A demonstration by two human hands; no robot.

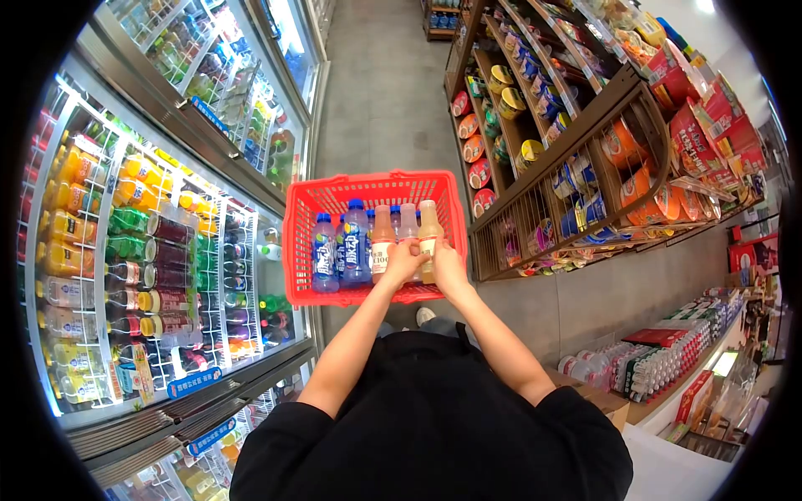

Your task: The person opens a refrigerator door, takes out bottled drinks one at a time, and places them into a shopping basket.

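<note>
A red shopping basket [292, 250] is in front of me with several drink bottles standing in it. My right hand [449, 265] is closed around a pale yellow drink bottle [429, 224] at the basket's right side. Just left of it, my left hand [404, 262] is closed over the lower part of a pale pink drink bottle [408, 220], hiding its label. A darker pink drink bottle [382, 234] with a white label stands beside that hand. Blue-capped bottles [357, 246] with blue labels fill the basket's left half.
Left of me, an open drinks fridge [117, 250] holds rows of bottles. A brown rack [576, 159] with cup noodles and snacks rises on the right. Packs of bottled drinks [668, 355] line a counter at the lower right. A grey floor aisle [380, 92] runs ahead.
</note>
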